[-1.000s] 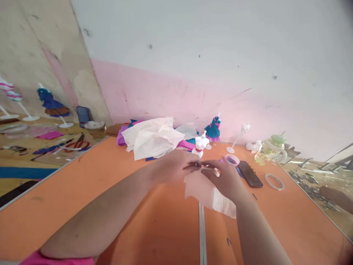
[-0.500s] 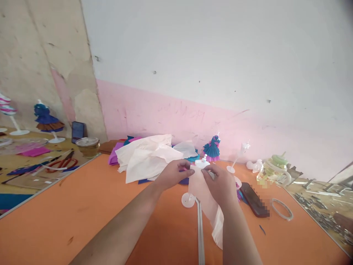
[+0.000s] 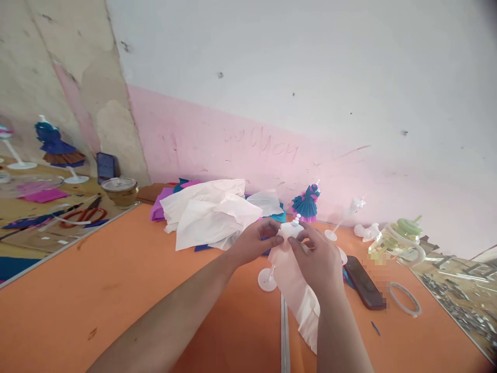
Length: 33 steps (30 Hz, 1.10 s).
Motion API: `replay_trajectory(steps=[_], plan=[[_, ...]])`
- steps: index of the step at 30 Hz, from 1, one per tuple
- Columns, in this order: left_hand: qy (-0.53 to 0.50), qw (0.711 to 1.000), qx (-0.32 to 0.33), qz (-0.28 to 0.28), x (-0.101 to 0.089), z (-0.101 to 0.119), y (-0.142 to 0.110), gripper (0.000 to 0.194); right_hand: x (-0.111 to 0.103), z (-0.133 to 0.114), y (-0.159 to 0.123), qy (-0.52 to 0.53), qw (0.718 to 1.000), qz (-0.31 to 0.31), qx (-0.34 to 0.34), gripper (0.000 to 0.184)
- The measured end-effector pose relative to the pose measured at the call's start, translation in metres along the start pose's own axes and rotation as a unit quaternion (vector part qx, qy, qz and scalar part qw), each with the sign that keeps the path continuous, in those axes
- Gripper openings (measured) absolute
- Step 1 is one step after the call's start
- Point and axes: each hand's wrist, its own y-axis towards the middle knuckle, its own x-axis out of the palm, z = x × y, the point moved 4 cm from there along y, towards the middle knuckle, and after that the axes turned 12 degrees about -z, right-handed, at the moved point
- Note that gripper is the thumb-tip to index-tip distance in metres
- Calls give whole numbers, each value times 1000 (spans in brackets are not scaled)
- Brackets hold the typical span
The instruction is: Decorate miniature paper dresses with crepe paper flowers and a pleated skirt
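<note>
A small white mannequin [image 3: 290,230] on a stand leans between my hands, its round base [image 3: 267,280] showing below. Against its chest lies a long pale, crinkled paper strip [image 3: 297,282], whose lower end hangs toward the table. My left hand [image 3: 257,242] is closed at the mannequin's left side, thumb pressing the strip's top edge. On the other side my right hand [image 3: 317,256] pinches the strip with thumb and fingers against the torso. The fingers behind the mannequin are partly hidden.
White paper sheets [image 3: 212,212] lie piled over coloured ones on the orange table [image 3: 128,290]. A mannequin in a teal paper dress [image 3: 306,202], a bare mannequin [image 3: 355,206], a phone [image 3: 365,282], a tape roll [image 3: 406,299] and a jug [image 3: 399,241] stand or lie around. Scissors [image 3: 87,213] rest at left.
The strip's top edge has come lower on the mannequin's chest, showing more of its white top. Both hands have stayed close to it, fingers shifting slightly. The camera view has tilted a little.
</note>
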Motion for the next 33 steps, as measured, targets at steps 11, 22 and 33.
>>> replay_trajectory(steps=[11, 22, 33], plan=[[-35, 993, 47, -105, 18, -17, 3, 59, -7, -1, -5, 47, 998, -42, -1, 23], [1, 991, 119, -57, 26, -27, 2, 56, -13, -6, -20, 23, 992, -124, -3, 19], [37, 992, 118, 19, 37, -19, -4, 41, -8, -11, -12, 41, 995, -81, 40, 20]])
